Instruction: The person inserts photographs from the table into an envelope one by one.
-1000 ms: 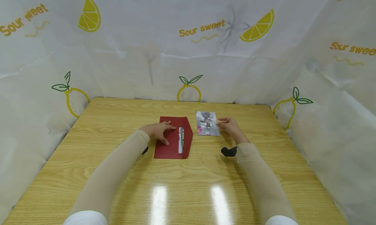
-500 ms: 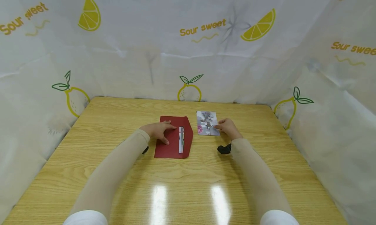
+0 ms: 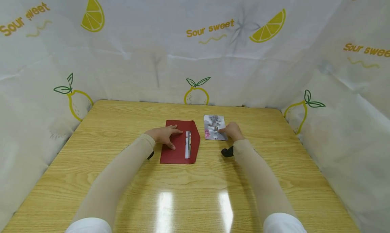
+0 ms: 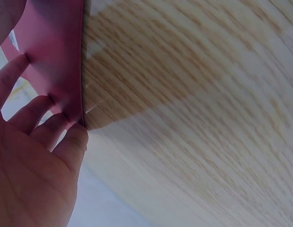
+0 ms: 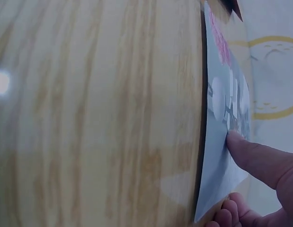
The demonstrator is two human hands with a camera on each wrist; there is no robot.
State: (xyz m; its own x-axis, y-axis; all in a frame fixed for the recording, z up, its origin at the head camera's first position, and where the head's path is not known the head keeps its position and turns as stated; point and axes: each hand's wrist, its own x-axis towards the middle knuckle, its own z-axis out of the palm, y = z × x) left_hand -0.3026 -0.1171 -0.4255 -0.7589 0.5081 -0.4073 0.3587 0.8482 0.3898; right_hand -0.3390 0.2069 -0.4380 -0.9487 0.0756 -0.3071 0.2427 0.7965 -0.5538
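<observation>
A red envelope (image 3: 175,157) lies flat left of the table's middle, its pointed flap to the right. Through the gap near the flap shows a narrow strip of printed cards (image 3: 187,150). My left hand (image 3: 163,135) rests on the envelope with fingers spread; in the left wrist view its fingertips press along the red paper (image 4: 56,42). To the right is a picture card (image 3: 213,119) with a grey print and a pink patch. My right hand (image 3: 234,131) holds it at the near right: the thumb (image 5: 260,158) is on its face, the other fingers curled at its edge.
The wood-grain table (image 3: 195,185) runs back to a white sheet (image 3: 137,67) printed with lemons, which also hangs at both sides. A dark wrist-camera part (image 3: 227,152) sits beside the right wrist, just above the table.
My right hand has moved left from beside the picture card onto its right part, the thumb coming to its face. The left hand and the envelope have stayed in place.
</observation>
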